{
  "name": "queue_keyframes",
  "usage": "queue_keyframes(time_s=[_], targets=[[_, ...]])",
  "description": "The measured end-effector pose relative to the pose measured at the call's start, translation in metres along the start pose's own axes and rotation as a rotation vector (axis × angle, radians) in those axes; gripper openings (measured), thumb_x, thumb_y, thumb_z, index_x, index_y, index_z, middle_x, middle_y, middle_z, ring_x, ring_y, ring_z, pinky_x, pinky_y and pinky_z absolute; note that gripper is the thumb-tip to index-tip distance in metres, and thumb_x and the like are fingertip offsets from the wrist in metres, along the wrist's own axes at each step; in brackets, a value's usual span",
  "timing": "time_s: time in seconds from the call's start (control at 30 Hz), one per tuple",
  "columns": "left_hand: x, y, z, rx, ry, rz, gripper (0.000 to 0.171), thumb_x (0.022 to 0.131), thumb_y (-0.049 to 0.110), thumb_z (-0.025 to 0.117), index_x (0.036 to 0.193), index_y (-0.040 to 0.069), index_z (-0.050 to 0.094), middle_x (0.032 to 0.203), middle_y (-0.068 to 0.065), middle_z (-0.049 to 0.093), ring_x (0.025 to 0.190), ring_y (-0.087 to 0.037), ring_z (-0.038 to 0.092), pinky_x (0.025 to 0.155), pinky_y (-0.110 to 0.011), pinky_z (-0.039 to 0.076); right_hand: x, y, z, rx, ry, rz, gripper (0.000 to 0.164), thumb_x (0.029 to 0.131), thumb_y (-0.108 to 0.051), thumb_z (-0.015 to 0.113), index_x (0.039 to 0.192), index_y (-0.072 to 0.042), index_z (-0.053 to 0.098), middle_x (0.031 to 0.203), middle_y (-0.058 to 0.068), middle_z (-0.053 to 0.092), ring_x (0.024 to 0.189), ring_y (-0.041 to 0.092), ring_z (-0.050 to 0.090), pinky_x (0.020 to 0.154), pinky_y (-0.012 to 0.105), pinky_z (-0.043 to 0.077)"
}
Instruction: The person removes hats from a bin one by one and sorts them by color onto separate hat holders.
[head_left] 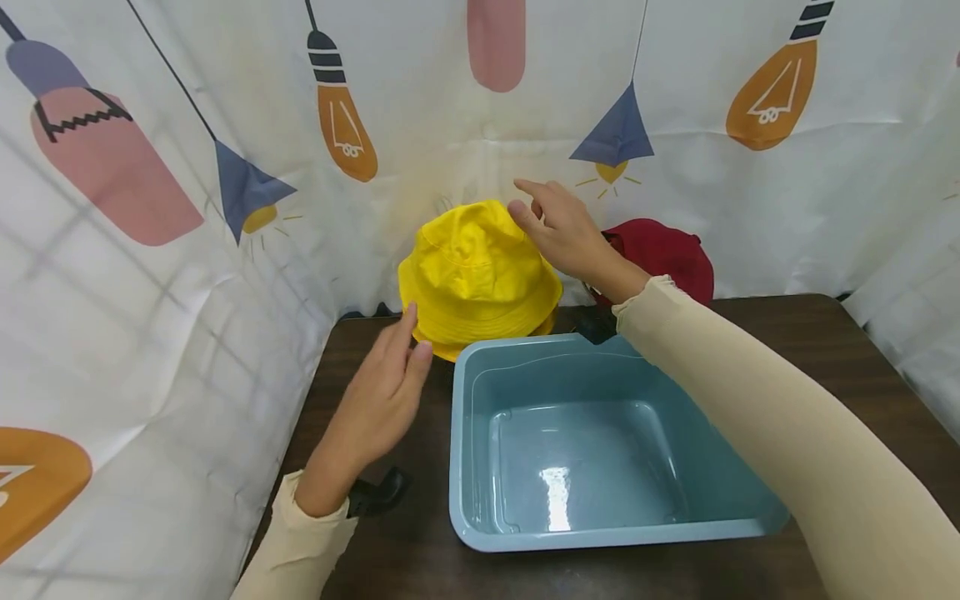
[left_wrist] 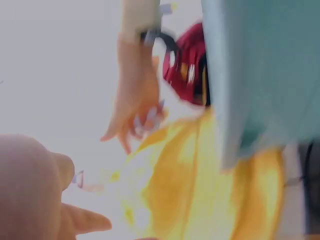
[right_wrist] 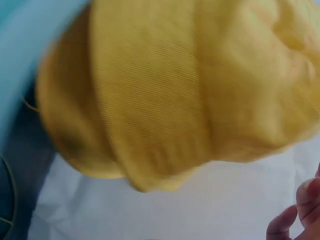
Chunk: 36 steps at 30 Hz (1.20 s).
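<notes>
Two yellow bucket hats (head_left: 480,275), seemingly stacked, sit at the back of the table behind the basin. My left hand (head_left: 378,396) is held beside the basin with its fingers extended toward the hats' left brim, holding nothing. Above the hats' right side hovers my right hand (head_left: 558,229), fingers loosely spread and nothing in them. A dark red cap (head_left: 667,254) lies behind the right forearm, partly covered by it. In the right wrist view the yellow hat (right_wrist: 155,95) fills most of the picture, with the fingertips (right_wrist: 307,200) at the lower right.
A light blue plastic basin (head_left: 468,467) with nothing in it takes up the middle of the dark wooden table (head_left: 408,542). A white curtain (head_left: 420,75) printed with lamps hangs right behind the hats and along both sides. My right forearm crosses over the basin's right part.
</notes>
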<state>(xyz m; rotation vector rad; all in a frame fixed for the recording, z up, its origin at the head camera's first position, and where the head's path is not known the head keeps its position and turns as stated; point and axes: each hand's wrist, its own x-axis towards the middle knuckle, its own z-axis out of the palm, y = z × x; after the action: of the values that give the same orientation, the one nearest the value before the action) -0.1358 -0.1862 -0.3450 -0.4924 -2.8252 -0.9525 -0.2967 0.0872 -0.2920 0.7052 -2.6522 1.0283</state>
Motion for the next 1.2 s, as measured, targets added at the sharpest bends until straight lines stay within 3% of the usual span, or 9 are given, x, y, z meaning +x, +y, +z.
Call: queue_keyframes(time_s=[0.17, 0.27, 0.37, 0.5, 0.57, 0.67, 0.8, 1.0, 1.2], targets=[[0.042, -0.002, -0.008, 0.142, 0.261, 0.127, 0.063, 0.111, 0.042, 0.036, 0.161, 0.003, 0.027, 0.154, -0.025, 0.043, 0.135, -0.044, 0.048, 0.111, -0.063, 0.039, -0.016, 0.010, 0.013, -0.052, -0.006, 0.041, 0.067, 0.106, -0.049, 0.047, 0.159, -0.007, 0.036, 0.101, 0.013, 0.049, 0.087, 0.027, 0.044, 0.073, 0.035, 0.036], [0.071, -0.006, -0.006, 0.182, 0.339, 0.158, 0.061, 0.111, 0.040, 0.036, 0.159, 0.003, 0.032, 0.153, -0.025, 0.045, 0.131, -0.047, 0.051, 0.108, -0.066, 0.041, -0.022, 0.014, 0.022, -0.037, -0.020, 0.067, 0.068, 0.105, -0.048, 0.050, 0.158, -0.006, 0.037, 0.102, 0.012, 0.048, 0.089, 0.026, 0.044, 0.073, 0.035, 0.037], [0.097, -0.013, -0.007, 0.164, 0.349, 0.141, 0.061, 0.111, 0.041, 0.035, 0.160, 0.004, 0.030, 0.155, -0.024, 0.043, 0.135, -0.046, 0.049, 0.109, -0.067, 0.040, -0.025, 0.016, 0.031, 0.000, -0.031, 0.090, 0.066, 0.105, -0.047, 0.050, 0.157, -0.007, 0.038, 0.107, 0.014, 0.049, 0.092, 0.027, 0.045, 0.076, 0.035, 0.040], [0.125, -0.024, -0.010, 0.099, 0.264, 0.090, 0.064, 0.112, 0.042, 0.032, 0.162, 0.004, 0.024, 0.161, -0.021, 0.036, 0.145, -0.042, 0.040, 0.117, -0.063, 0.034, -0.029, 0.019, 0.042, 0.008, -0.007, 0.093, 0.061, 0.106, -0.044, 0.050, 0.154, -0.007, 0.044, 0.106, 0.014, 0.048, 0.092, 0.027, 0.046, 0.075, 0.034, 0.041], [0.135, -0.030, -0.008, 0.075, 0.219, 0.087, 0.061, 0.112, 0.041, 0.032, 0.161, 0.004, 0.028, 0.160, -0.019, 0.039, 0.145, -0.039, 0.042, 0.119, -0.059, 0.033, -0.031, 0.021, 0.046, -0.012, 0.022, 0.087, 0.056, 0.107, -0.041, 0.050, 0.151, -0.006, 0.049, 0.101, 0.013, 0.046, 0.089, 0.027, 0.045, 0.073, 0.034, 0.040], [0.143, -0.037, -0.003, 0.060, 0.200, 0.117, 0.055, 0.112, 0.038, 0.032, 0.155, 0.003, 0.038, 0.153, -0.017, 0.049, 0.138, -0.036, 0.049, 0.120, -0.052, 0.035, -0.033, 0.023, 0.050, -0.059, 0.072, 0.073, 0.048, 0.108, -0.037, 0.049, 0.143, -0.006, 0.059, 0.097, 0.013, 0.045, 0.085, 0.028, 0.045, 0.071, 0.033, 0.038], [0.146, -0.044, 0.003, 0.078, 0.244, 0.155, 0.050, 0.112, 0.036, 0.035, 0.151, 0.008, 0.047, 0.148, -0.012, 0.057, 0.132, -0.033, 0.055, 0.117, -0.049, 0.040, -0.035, 0.024, 0.055, -0.100, 0.119, 0.058, 0.043, 0.109, -0.036, 0.048, 0.138, -0.008, 0.063, 0.095, 0.013, 0.046, 0.082, 0.028, 0.046, 0.069, 0.032, 0.038], [0.145, -0.056, 0.010, 0.125, 0.312, 0.152, 0.045, 0.112, 0.034, 0.038, 0.148, 0.012, 0.054, 0.144, -0.009, 0.062, 0.127, -0.034, 0.061, 0.109, -0.055, 0.046, -0.041, 0.022, 0.058, -0.124, 0.087, 0.096, 0.045, 0.109, -0.035, 0.046, 0.142, -0.008, 0.060, 0.093, 0.012, 0.046, 0.079, 0.028, 0.046, 0.067, 0.033, 0.039], [0.140, -0.073, 0.010, 0.124, 0.214, 0.074, 0.047, 0.112, 0.033, 0.035, 0.149, 0.009, 0.053, 0.157, -0.007, 0.049, 0.140, -0.035, 0.050, 0.114, -0.059, 0.040, -0.046, 0.021, 0.061, -0.159, 0.035, 0.158, 0.050, 0.110, -0.036, 0.045, 0.153, -0.011, 0.048, 0.093, 0.012, 0.046, 0.076, 0.028, 0.045, 0.064, 0.032, 0.039]])
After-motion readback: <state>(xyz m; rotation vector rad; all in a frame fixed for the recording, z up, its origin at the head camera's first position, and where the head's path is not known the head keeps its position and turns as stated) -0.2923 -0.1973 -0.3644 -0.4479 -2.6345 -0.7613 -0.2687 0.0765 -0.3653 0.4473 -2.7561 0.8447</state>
